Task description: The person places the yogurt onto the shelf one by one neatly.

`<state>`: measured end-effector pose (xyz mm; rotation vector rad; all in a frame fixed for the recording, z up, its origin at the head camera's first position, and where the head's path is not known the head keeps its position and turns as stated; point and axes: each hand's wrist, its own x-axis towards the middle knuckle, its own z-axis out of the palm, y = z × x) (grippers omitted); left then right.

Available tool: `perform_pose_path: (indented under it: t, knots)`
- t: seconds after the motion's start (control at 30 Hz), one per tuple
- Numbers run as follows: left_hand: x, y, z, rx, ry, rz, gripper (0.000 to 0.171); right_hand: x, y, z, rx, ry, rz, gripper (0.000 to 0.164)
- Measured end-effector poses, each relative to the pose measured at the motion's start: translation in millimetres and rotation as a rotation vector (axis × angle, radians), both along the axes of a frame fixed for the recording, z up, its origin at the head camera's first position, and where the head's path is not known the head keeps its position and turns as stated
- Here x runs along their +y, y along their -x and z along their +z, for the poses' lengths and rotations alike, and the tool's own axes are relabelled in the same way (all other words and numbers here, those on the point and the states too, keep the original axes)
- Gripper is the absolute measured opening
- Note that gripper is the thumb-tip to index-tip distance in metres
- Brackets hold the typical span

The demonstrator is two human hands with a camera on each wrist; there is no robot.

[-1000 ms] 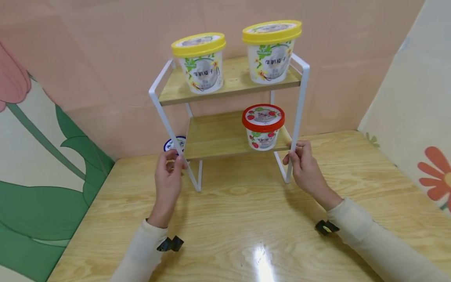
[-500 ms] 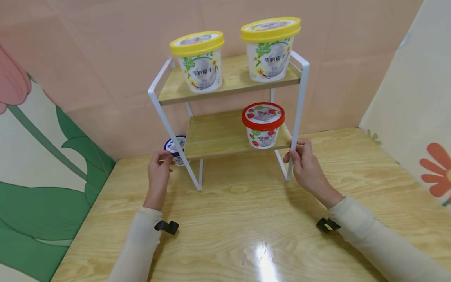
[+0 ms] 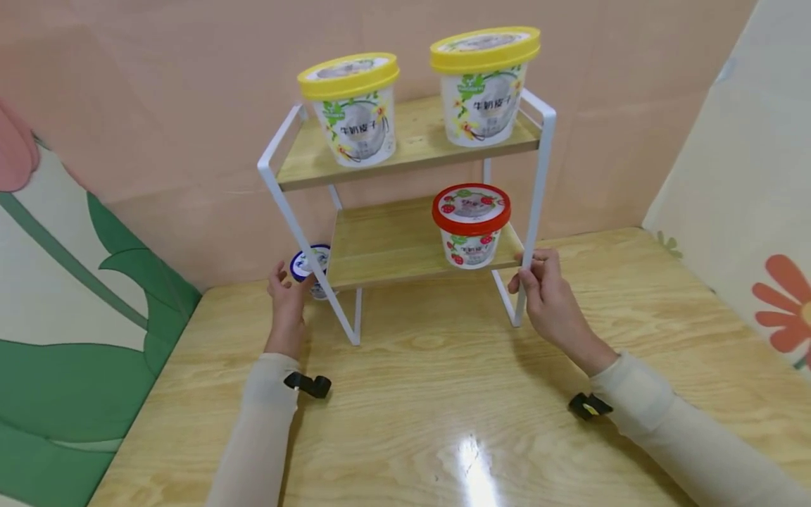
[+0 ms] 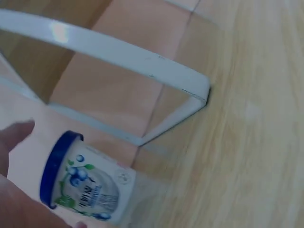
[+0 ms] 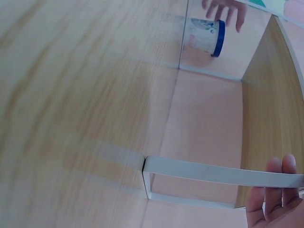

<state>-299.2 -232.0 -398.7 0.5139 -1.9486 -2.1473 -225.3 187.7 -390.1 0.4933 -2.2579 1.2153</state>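
My left hand (image 3: 288, 310) reaches beside the rack's left leg, thumb and fingers apart, close to an ice cream tub with a blue lid (image 4: 90, 183). That tub stands on the table behind the leg; in the left wrist view the fingers (image 4: 18, 134) lie just short of its lid. With my right hand (image 3: 550, 292) I grip the white right leg (image 5: 213, 172) of a two-tier wooden rack (image 3: 380, 243). A red-lidded tub (image 3: 472, 229) sits on the lower shelf, at its right. Two yellow-lidded tubs, a left one (image 3: 357, 116) and a right one (image 3: 488, 91), stand on the top shelf.
The wood-grain table (image 3: 405, 408) runs in front of and around the rack. A pinkish wall covering (image 3: 190, 127) hangs close behind it. Painted panels with a green leaf (image 3: 57, 394) and a red flower (image 3: 788, 303) flank the table.
My left hand has let go of the rack's left leg and shifted outward to the blue-lidded tub, its fingers spreading. My right hand keeps its grip on the right leg.
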Motion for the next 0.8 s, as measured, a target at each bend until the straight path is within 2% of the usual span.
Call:
perform_pose_path:
  t: [0.17, 0.33, 0.5, 0.67, 0.8]
  knots:
    - [-6, 6.9, -7.5, 0.004, -0.151, -0.104, 0.093, -3, -0.3, 1.6, 0.008, 0.005, 0.017, 0.023]
    - [-11, 13.4, -16.0, 0.015, -0.233, -0.145, 0.098, -3, 0.0, 1.7, 0.023, 0.009, 0.017, 0.023]
    - [-13, 19.4, -22.4, -0.022, -0.219, -0.141, 0.091, -1, 0.2, 2.0, 0.013, 0.014, 0.014, 0.023]
    - [-12, 19.7, -24.6, -0.054, -0.201, -0.147, 0.083, -1, 0.2, 1.5, 0.003, 0.015, 0.016, 0.023]
    - [-12, 19.9, -25.0, -0.063, -0.194, -0.148, 0.088, -1, 0.3, 0.6, 0.004, 0.013, 0.014, 0.023]
